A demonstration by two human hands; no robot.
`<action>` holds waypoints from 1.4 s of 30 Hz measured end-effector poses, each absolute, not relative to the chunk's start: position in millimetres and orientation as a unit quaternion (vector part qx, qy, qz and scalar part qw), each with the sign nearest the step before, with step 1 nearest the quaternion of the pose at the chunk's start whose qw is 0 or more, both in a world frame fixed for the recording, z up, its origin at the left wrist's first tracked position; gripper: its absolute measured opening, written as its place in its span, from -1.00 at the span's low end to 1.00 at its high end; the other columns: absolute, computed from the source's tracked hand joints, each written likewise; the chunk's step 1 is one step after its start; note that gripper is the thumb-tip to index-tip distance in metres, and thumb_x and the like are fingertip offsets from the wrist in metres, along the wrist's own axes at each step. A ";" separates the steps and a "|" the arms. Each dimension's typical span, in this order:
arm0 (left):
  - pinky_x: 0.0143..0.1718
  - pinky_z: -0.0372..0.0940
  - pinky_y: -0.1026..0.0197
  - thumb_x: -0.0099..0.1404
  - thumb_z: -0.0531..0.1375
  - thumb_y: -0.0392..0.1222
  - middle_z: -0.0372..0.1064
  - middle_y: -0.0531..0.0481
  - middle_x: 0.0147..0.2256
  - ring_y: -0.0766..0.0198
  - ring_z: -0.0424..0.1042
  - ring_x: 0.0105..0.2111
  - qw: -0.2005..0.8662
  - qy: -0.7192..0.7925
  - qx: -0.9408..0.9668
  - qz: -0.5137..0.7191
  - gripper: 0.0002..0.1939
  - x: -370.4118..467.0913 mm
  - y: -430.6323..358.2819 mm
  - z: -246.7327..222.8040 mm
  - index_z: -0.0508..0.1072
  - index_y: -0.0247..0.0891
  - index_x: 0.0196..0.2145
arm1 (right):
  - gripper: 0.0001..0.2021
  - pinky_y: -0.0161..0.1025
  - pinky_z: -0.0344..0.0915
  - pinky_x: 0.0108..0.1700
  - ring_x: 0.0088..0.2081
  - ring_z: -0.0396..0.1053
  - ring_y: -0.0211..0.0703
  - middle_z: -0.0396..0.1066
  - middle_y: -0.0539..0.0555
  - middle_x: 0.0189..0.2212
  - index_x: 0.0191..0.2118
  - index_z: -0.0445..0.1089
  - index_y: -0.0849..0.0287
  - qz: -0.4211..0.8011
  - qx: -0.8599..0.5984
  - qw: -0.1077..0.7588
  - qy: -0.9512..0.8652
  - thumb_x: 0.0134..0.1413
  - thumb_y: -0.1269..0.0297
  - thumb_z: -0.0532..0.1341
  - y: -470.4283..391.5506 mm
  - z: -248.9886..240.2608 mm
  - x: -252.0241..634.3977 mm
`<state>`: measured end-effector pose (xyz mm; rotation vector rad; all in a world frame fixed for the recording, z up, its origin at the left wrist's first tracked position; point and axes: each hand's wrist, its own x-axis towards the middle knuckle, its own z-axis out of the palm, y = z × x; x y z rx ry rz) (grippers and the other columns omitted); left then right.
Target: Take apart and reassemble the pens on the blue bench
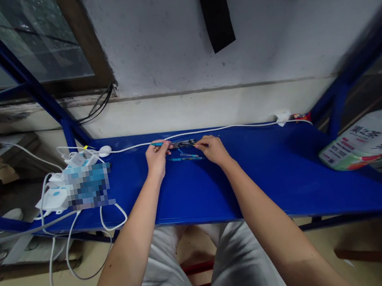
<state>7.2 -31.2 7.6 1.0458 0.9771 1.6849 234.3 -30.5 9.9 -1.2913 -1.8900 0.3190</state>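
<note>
My left hand (157, 159) is closed around a blue pen (156, 144), whose end sticks out past the fingers. Opposite it, my right hand (213, 149) is pinched at the right end of a small pile of dark and clear pen parts (184, 143); what the fingertips hold is too small to make out. Just in front of that pile, between the two hands, a few blue and clear pens or pen pieces (186, 158) lie flat on the blue tabletop (192, 191).
On the left, power strips (55, 192) with plugs and looping white cables crowd the table. A white cord (133, 148) runs along the back edge toward a white adapter (283, 117). A large labelled bottle (373, 137) lies at the right. Blue frame posts rise at both sides.
</note>
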 end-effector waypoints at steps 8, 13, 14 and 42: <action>-0.34 0.32 0.21 0.25 0.31 -0.09 0.55 -0.04 -0.38 0.23 0.46 -0.40 0.329 0.471 0.590 0.567 -0.79 7.8 -33.0 -2.2 0.63 -0.27 -0.26 | -0.84 -0.14 0.33 -0.06 -0.22 0.50 -0.06 0.60 0.10 -0.30 -0.28 0.68 0.11 0.130 -0.519 0.393 -0.748 0.17 0.47 0.34 -34.9 12.5 238.2; -0.30 0.30 0.21 0.28 0.25 -0.15 0.57 -0.04 -0.37 0.21 0.45 -0.39 0.260 0.520 0.630 0.515 -0.83 -1.7 -26.2 -4.1 0.62 -0.27 -0.29 | -0.80 -0.14 0.35 0.00 -0.19 0.53 -0.04 0.61 0.13 -0.26 -0.29 0.69 0.12 0.115 -0.575 0.351 -0.730 0.16 0.50 0.30 -33.0 9.0 248.2; -0.30 0.30 0.20 0.27 0.25 -0.18 0.57 -0.03 -0.37 0.20 0.46 -0.39 0.251 0.531 0.638 0.497 -0.85 -3.1 -24.0 -4.6 0.62 -0.26 -0.31 | -0.78 -0.13 0.35 0.02 -0.18 0.53 -0.03 0.62 0.13 -0.25 -0.30 0.69 0.13 0.110 -0.589 0.338 -0.725 0.15 0.53 0.29 -32.2 7.6 250.5; -0.43 0.14 0.15 0.19 0.38 0.06 0.43 -0.03 -0.59 0.17 0.36 -0.55 0.215 0.590 0.655 0.420 -0.74 -25.4 -13.4 -6.1 0.60 -0.13 -0.52 | -0.69 -0.17 0.38 -0.09 -0.28 0.50 -0.03 0.60 0.15 -0.34 -0.22 0.63 0.21 0.143 -0.611 0.415 -0.659 0.13 0.40 0.11 -16.9 -18.1 251.5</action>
